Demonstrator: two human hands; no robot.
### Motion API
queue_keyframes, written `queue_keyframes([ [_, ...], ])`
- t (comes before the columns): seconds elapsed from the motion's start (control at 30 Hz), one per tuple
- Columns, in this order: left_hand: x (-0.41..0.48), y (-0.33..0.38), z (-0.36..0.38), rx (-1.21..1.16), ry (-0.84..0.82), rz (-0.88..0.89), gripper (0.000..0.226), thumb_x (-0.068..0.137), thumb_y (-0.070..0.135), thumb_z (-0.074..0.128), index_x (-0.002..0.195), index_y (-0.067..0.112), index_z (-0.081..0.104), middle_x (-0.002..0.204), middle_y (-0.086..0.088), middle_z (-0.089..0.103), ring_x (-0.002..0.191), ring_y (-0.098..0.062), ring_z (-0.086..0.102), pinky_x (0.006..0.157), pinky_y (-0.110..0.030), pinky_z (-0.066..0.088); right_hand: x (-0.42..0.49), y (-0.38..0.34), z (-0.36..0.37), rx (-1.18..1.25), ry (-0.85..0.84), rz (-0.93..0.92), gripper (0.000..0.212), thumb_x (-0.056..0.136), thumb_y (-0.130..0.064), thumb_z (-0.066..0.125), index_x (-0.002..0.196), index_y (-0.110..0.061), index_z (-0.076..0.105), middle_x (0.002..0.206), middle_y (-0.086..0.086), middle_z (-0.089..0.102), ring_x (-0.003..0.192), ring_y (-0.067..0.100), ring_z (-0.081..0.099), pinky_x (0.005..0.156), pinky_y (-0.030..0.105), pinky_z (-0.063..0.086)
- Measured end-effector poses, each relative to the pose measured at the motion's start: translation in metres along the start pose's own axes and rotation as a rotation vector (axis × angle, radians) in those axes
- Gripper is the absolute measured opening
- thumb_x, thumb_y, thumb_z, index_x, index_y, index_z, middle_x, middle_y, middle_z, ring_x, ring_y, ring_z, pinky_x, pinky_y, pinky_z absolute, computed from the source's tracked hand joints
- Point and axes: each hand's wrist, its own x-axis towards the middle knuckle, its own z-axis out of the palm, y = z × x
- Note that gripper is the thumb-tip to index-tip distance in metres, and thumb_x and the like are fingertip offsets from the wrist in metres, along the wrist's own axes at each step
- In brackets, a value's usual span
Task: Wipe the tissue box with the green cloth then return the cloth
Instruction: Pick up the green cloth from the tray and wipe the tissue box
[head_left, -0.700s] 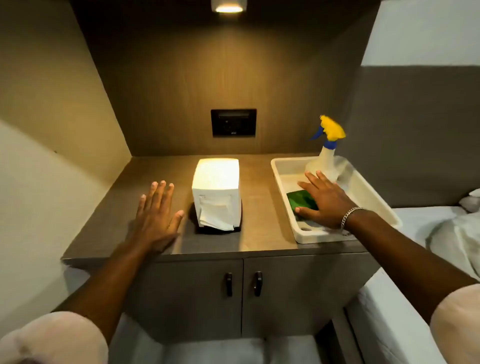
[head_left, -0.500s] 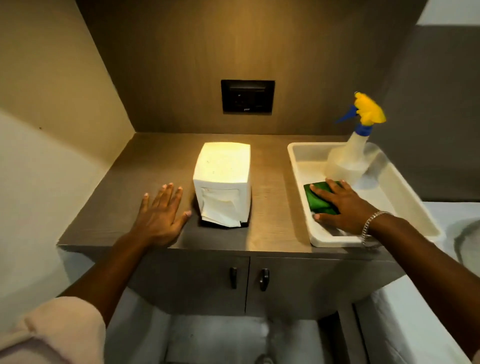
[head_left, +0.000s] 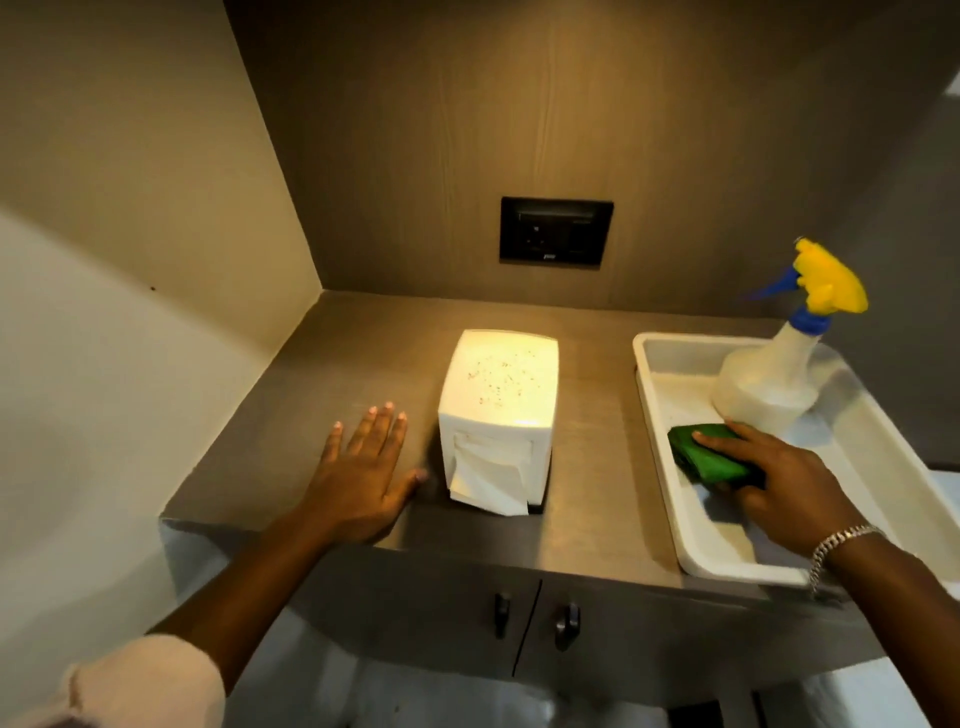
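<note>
A white tissue box (head_left: 497, 395) stands upright on the grey countertop (head_left: 332, 374), a tissue hanging from its front slot and small specks on its top. My left hand (head_left: 363, 478) lies flat and open on the counter just left of the box, thumb close to its base. The folded green cloth (head_left: 709, 457) lies in the white tray (head_left: 670, 488) to the right. My right hand (head_left: 779, 483) rests on the cloth, fingers over its top and thumb curled under its near edge, gripping it.
A spray bottle (head_left: 769, 379) with a yellow and blue trigger stands in the tray's far end, right behind the cloth. A black wall socket (head_left: 556, 231) sits on the back panel. Two cabinet doors with dark handles (head_left: 535, 618) are below the counter.
The view has tilted down and moved closer. My right hand has closed around the green cloth, with the thumb now under it. My left hand stays flat by the box.
</note>
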Motion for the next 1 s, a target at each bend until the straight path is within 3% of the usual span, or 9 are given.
queue_keyframes([
  [0.13, 0.009, 0.000, -0.038, -0.350, -0.068, 0.098, 0.099, 0.073, 0.083, 0.020, 0.142, 0.026, -0.024, 0.158, 0.005, -0.024, 0.142, -0.011, -0.027, 0.117, -0.046, -0.013, -0.003, -0.031, -0.024, 0.135, 0.224, -0.182, 0.069, 0.073, 0.002, 0.075, 0.124, -0.038, 0.052, 0.135, 0.009, 0.058, 0.123, 0.027, 0.055, 0.105, 0.035, 0.039],
  [0.27, 0.027, 0.017, -0.093, -0.545, -0.065, 0.336, 0.122, 0.053, 0.093, 0.043, 0.142, 0.043, -0.024, 0.149, 0.026, -0.032, 0.130, 0.012, -0.034, 0.112, -0.036, -0.018, -0.003, -0.105, -0.041, 0.256, 0.180, -0.394, 0.065, 0.077, -0.012, 0.071, 0.131, -0.043, 0.051, 0.141, -0.011, 0.052, 0.131, 0.000, 0.044, 0.104, 0.011, 0.036],
  [0.33, 0.039, 0.025, -0.110, -0.556, -0.143, 0.441, 0.123, 0.056, 0.082, 0.061, 0.138, 0.049, -0.024, 0.131, 0.041, -0.037, 0.109, 0.031, -0.038, 0.100, -0.030, -0.023, -0.003, -0.138, -0.040, 0.223, 0.127, -0.492, 0.063, 0.079, -0.013, 0.069, 0.133, -0.039, 0.050, 0.145, -0.009, 0.047, 0.133, 0.002, 0.043, 0.103, 0.016, 0.041],
  [0.4, 0.051, 0.026, -0.120, -0.537, -0.212, 0.520, 0.125, 0.061, 0.068, 0.072, 0.142, 0.044, -0.021, 0.130, 0.039, -0.037, 0.101, 0.037, -0.036, 0.095, -0.028, -0.025, -0.001, -0.166, -0.034, 0.127, 0.068, -0.553, 0.060, 0.081, -0.014, 0.065, 0.134, -0.038, 0.049, 0.149, -0.006, 0.043, 0.134, 0.010, 0.044, 0.097, 0.030, 0.051],
  [0.47, 0.060, 0.026, -0.122, -0.523, -0.243, 0.510, 0.128, 0.059, 0.063, 0.078, 0.146, 0.042, -0.014, 0.145, 0.026, -0.030, 0.122, 0.022, -0.035, 0.106, -0.032, -0.018, -0.004, -0.183, -0.027, -0.011, 0.002, -0.568, 0.056, 0.084, -0.023, 0.059, 0.135, -0.041, 0.046, 0.151, -0.004, 0.040, 0.137, 0.019, 0.042, 0.094, 0.042, 0.054],
  [0.57, 0.065, 0.023, -0.118, -0.581, -0.257, 0.441, 0.132, 0.047, 0.066, 0.082, 0.145, 0.049, -0.005, 0.159, 0.015, -0.014, 0.146, -0.021, -0.015, 0.117, -0.046, 0.001, -0.012, -0.190, -0.010, -0.216, -0.051, -0.546, 0.066, 0.085, -0.024, 0.062, 0.138, -0.053, 0.033, 0.157, -0.004, 0.029, 0.145, 0.029, 0.024, 0.098, 0.053, 0.050],
  [0.73, 0.070, 0.019, -0.113, -0.677, -0.243, 0.449, 0.125, 0.042, 0.060, 0.087, 0.144, 0.048, 0.014, 0.162, 0.013, -0.002, 0.148, -0.024, -0.006, 0.119, -0.053, 0.011, -0.008, -0.210, 0.013, -0.273, -0.057, -0.493, 0.057, 0.084, -0.073, 0.033, 0.138, -0.060, 0.022, 0.161, -0.011, 0.010, 0.148, 0.028, -0.001, 0.104, 0.054, 0.041],
  [0.87, 0.073, 0.023, -0.114, -0.627, -0.228, 0.429, 0.123, 0.041, 0.061, 0.087, 0.141, 0.048, 0.017, 0.161, 0.016, -0.003, 0.147, -0.028, -0.010, 0.114, -0.052, 0.007, 0.006, -0.208, 0.008, -0.202, 0.011, -0.412, 0.048, 0.087, -0.057, 0.044, 0.134, -0.053, 0.039, 0.157, -0.011, 0.023, 0.148, 0.026, 0.011, 0.106, 0.055, 0.041],
  [1.0, 0.070, 0.023, -0.113, -0.657, -0.238, 0.423, 0.125, 0.040, 0.061, 0.086, 0.142, 0.049, 0.014, 0.161, 0.016, -0.006, 0.146, -0.029, -0.012, 0.115, -0.054, 0.006, -0.018, -0.201, 0.010, -0.287, 0.025, -0.445, 0.048, 0.090, -0.052, 0.045, 0.137, -0.052, 0.036, 0.157, -0.007, 0.027, 0.146, 0.032, 0.018, 0.095, 0.056, 0.051],
])
